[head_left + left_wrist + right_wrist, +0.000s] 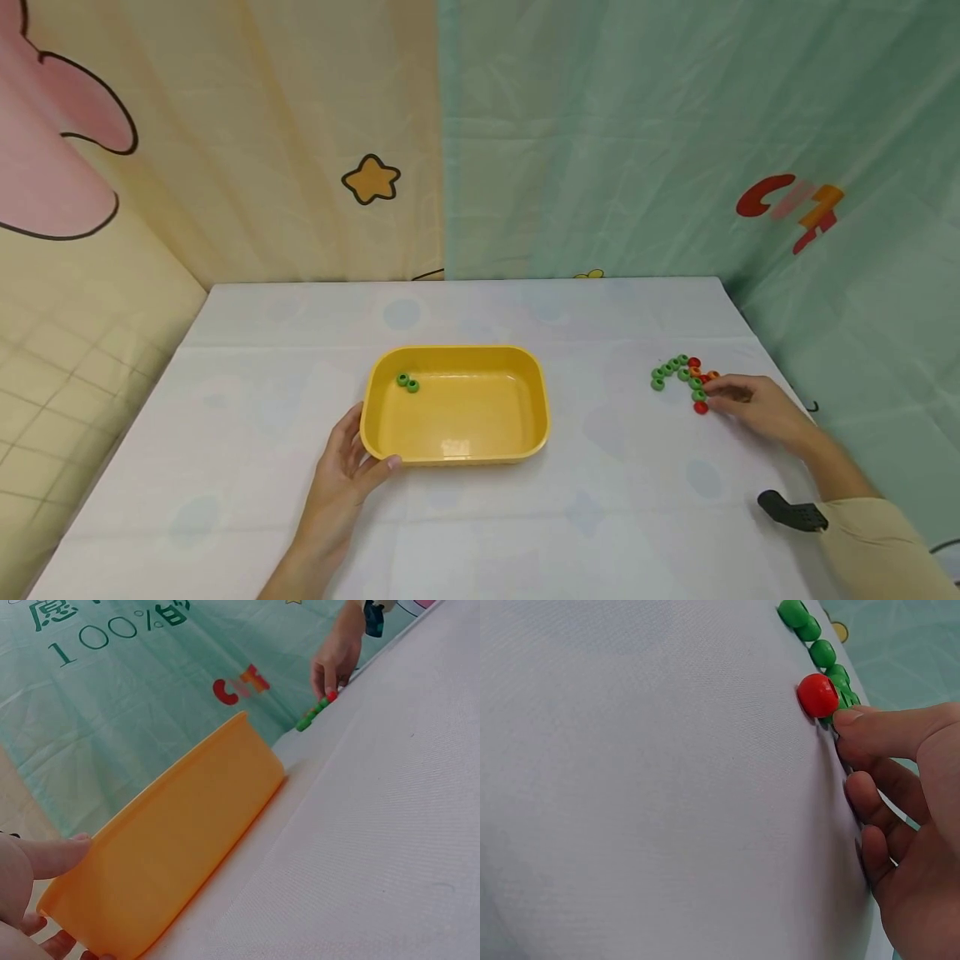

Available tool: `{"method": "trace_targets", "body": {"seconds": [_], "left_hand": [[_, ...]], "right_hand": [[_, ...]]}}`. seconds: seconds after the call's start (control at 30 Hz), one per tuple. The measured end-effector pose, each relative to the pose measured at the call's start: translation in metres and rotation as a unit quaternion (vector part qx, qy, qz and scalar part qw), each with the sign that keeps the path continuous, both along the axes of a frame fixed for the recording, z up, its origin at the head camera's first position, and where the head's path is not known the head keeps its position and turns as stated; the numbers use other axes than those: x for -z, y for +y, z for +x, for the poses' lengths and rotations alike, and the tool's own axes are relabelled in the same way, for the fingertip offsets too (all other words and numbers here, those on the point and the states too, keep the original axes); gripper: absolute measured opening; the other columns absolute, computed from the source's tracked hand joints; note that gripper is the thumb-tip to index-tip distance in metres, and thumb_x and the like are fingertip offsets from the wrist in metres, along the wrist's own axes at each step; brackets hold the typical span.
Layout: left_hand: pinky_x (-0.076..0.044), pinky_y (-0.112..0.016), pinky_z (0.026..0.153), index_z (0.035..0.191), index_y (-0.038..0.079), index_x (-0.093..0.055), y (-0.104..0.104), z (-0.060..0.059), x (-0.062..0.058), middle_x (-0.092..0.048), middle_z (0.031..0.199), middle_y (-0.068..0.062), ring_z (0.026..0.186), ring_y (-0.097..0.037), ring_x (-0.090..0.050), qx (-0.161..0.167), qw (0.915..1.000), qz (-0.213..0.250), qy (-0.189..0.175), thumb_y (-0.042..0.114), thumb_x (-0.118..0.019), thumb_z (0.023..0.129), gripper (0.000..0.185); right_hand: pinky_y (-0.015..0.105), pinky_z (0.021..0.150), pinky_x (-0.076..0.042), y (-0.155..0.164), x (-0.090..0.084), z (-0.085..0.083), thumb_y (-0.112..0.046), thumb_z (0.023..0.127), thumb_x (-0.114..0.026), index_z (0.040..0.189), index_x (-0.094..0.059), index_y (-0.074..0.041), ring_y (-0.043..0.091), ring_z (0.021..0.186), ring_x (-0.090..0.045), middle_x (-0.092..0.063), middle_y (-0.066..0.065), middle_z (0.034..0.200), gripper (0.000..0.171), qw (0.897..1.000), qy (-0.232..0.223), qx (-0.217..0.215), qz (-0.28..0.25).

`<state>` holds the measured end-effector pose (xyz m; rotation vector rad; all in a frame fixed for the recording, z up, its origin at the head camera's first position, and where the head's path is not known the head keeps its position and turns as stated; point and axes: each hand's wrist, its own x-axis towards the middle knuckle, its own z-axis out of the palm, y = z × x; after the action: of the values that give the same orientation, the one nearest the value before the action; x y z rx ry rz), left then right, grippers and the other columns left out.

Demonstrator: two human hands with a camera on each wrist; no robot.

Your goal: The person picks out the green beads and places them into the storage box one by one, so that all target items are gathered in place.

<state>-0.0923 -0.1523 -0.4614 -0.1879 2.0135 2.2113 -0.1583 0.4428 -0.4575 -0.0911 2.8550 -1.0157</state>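
A yellow tray (pixel 525 367) stands mid-table with two green beads (pixel 407 382) in its far left corner. My left hand (pixel 366 446) grips the tray's near left corner, thumb (pixel 52 855) on the front wall (pixel 187 840) and fingers along the left side. At the right lies a cluster of green, red and orange beads (pixel 684 372). My right hand (pixel 712 392) is at the cluster's near end, its thumb tip (pixel 859 724) pinching a green bead (pixel 829 718) that lies on the table beside a red bead (pixel 817 695). Its other fingers are curled.
The table (pixel 480 517) has a white cloth with pale dots. Printed curtains (pixel 600 142) hang close behind and along both sides. A black wrist mount (pixel 791 510) sits on my right forearm. A row of green beads (pixel 810 630) runs on past the red one.
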Motion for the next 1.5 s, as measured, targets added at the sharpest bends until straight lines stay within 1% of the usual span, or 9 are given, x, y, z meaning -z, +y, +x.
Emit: {"method": "trace_targets", "body": {"seconds": [0.13,0.27,0.43,0.57,0.7,1.0,1.1,1.33,1.5], "left_hand": [[-0.038,-0.019,0.112,0.163,0.018,-0.023,0.000,0.000,0.000,-0.028,0.164,0.002,0.147,-0.018,-0.031,0.001,1.0000,0.001,0.001,0.006,-0.080,0.091,0.093],[-0.038,-0.019,0.112,0.163,0.017,-0.023,0.000,0.000,0.000,-0.028,0.164,0.002,0.147,-0.018,-0.031,0.000,1.0000,0.001,0.003,0.005,-0.081,0.090,0.093],[-0.039,-0.019,0.111,0.163,0.017,-0.024,0.000,0.000,0.000,-0.029,0.163,0.002,0.147,-0.018,-0.032,-0.002,1.0000,0.000,0.002,0.006,-0.081,0.090,0.094],[-0.039,-0.018,0.111,0.163,0.017,-0.024,-0.001,0.000,0.000,-0.029,0.163,0.002,0.146,-0.018,-0.032,-0.003,1.0000,-0.001,0.000,0.006,-0.081,0.090,0.093],[-0.039,-0.019,0.112,0.162,0.018,-0.025,-0.001,0.000,0.000,-0.030,0.163,0.002,0.146,-0.019,-0.032,0.000,1.0000,0.000,0.002,0.006,-0.081,0.091,0.092],[-0.038,-0.020,0.112,0.163,0.018,-0.024,0.000,0.000,-0.001,-0.028,0.164,0.001,0.148,-0.019,-0.030,-0.001,1.0000,-0.002,0.000,0.007,-0.081,0.090,0.093],[-0.039,-0.019,0.111,0.163,0.018,-0.024,0.000,0.000,-0.001,-0.029,0.164,0.001,0.148,-0.019,-0.031,-0.001,1.0000,0.001,0.002,0.006,-0.081,0.090,0.093],[-0.039,-0.017,0.110,0.163,0.018,-0.023,-0.001,0.000,-0.001,-0.028,0.164,0.001,0.148,-0.019,-0.029,0.000,1.0000,0.001,0.000,0.006,-0.080,0.091,0.093],[-0.040,-0.016,0.109,0.163,0.018,-0.023,0.000,0.000,-0.001,-0.028,0.164,0.001,0.148,-0.019,-0.030,0.000,1.0000,0.002,-0.001,0.005,-0.080,0.091,0.093]], "right_hand": [[0.022,0.065,-0.049,-0.001,0.004,-0.001,-0.014,0.097,-0.075,0.120,-0.072,0.003,0.009,0.083,-0.056,-0.068,0.011,0.104,0.029,1.000,0.012,0.006,-0.004],[0.023,0.064,-0.048,-0.002,0.008,-0.003,-0.015,0.094,-0.078,0.119,-0.072,0.003,0.012,0.080,-0.055,-0.064,0.007,0.094,0.031,1.000,0.020,0.009,0.002],[0.023,0.063,-0.046,-0.004,0.011,-0.003,-0.021,0.092,-0.081,0.117,-0.073,0.002,0.013,0.079,-0.053,-0.062,0.006,0.091,0.035,1.000,0.023,0.015,0.012],[0.024,0.062,-0.045,-0.006,0.012,-0.002,-0.021,0.092,-0.081,0.116,-0.074,0.001,0.013,0.078,-0.052,-0.061,0.005,0.089,0.034,0.999,0.029,0.018,0.022],[0.023,0.063,-0.046,-0.007,0.010,-0.001,-0.022,0.092,-0.081,0.116,-0.074,0.000,0.013,0.079,-0.053,-0.062,0.005,0.090,0.033,0.999,0.032,0.020,0.029],[0.021,0.067,-0.050,-0.009,0.001,0.000,-0.027,0.092,-0.082,0.117,-0.074,-0.001,0.010,0.085,-0.058,-0.068,0.008,0.102,0.037,1.000,0.015,0.020,0.019],[0.021,0.067,-0.051,-0.009,-0.001,-0.001,-0.027,0.092,-0.082,0.118,-0.073,0.000,0.010,0.087,-0.058,-0.067,0.008,0.102,0.039,1.000,0.010,0.021,0.014],[0.023,0.067,-0.053,-0.012,-0.009,-0.007,-0.022,0.093,-0.080,0.119,-0.071,0.003,0.012,0.089,-0.058,-0.067,0.010,0.103,0.037,1.000,0.022,0.003,0.010],[0.023,0.069,-0.054,-0.017,-0.016,-0.012,-0.025,0.095,-0.078,0.122,-0.070,0.002,0.015,0.092,-0.059,-0.068,0.009,0.104,0.039,1.000,0.011,-0.005,0.009]]}}
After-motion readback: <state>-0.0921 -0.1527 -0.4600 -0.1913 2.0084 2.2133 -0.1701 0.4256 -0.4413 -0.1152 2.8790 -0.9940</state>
